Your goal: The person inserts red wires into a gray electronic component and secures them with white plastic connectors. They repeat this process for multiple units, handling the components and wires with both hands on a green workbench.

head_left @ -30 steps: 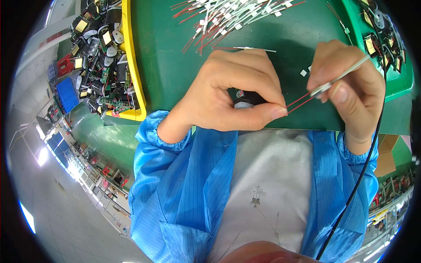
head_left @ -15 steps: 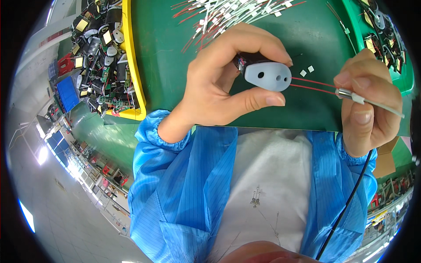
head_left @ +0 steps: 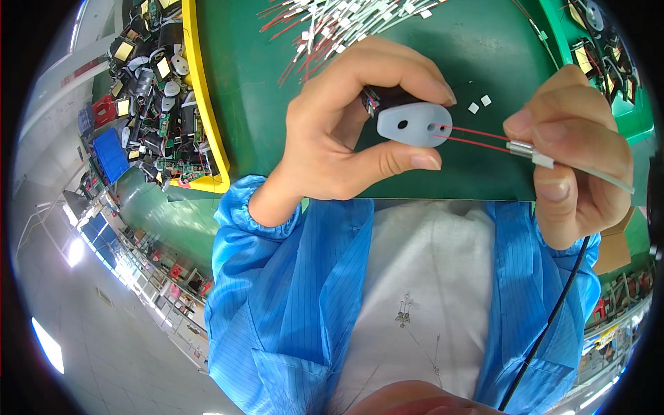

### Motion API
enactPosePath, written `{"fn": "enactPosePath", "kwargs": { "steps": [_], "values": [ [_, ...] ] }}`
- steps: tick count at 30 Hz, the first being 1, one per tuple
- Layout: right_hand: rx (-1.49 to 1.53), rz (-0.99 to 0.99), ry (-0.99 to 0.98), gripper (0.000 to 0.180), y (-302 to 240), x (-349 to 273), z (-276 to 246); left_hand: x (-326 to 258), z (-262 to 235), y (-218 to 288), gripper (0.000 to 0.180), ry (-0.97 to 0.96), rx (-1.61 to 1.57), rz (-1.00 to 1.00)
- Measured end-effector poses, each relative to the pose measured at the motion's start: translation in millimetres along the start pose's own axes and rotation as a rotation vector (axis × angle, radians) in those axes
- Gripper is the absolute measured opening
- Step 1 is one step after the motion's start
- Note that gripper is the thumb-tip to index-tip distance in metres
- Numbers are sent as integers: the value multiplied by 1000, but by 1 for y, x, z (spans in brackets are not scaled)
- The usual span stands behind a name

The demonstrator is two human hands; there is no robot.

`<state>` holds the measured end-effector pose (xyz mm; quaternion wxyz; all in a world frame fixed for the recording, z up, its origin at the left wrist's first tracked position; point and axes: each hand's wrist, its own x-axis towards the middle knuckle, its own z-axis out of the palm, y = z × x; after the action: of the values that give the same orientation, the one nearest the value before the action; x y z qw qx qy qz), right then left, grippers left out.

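My left hand (head_left: 346, 124) is closed around a small device with a black body and a light grey oval end cap (head_left: 408, 126) that has several holes. The cap faces me, tilted slightly. In my right hand (head_left: 574, 159) is a wire lead (head_left: 520, 148), pinched between thumb and fingers: a silver cylinder with a white tag, a pale sleeve trailing behind and two thin red wires (head_left: 477, 142) in front. The wire tips reach the holes at the cap's right end; whether they have entered cannot be made out.
A pile of similar wire leads (head_left: 346, 24) lies at the table's far side. Two small white squares (head_left: 480, 104) rest on the green mat (head_left: 256, 104). A yellow bin (head_left: 200, 90) of devices stands left, a green bin (head_left: 633, 128) of more devices far right.
My right hand has moved left with the lead, bringing the red wire tips from the cap's edge over to its small holes. My left hand and the device shifted slightly left.
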<state>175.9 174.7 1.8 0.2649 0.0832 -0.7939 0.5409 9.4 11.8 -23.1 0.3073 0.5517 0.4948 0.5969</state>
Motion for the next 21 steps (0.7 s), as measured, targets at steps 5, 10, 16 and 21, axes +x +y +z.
{"fn": "enactPosePath", "kwargs": {
  "steps": [5, 10, 16, 21],
  "values": [
    [-37, -10, -45, 23, -1, 3, -2, 0, -1, 0, 52, -13, 17, 12],
    [-49, -65, 58, 23, 2, -1, 4, 0, -1, 1, 52, -11, 30, 22],
    [-52, -83, 46, 24, 1, -1, 1, 1, -1, 1, 52, -14, 11, 1],
    [-21, -98, 20, 23, 3, -2, 1, -3, 0, 0, 52, 0, 25, -4]
  ]
}}
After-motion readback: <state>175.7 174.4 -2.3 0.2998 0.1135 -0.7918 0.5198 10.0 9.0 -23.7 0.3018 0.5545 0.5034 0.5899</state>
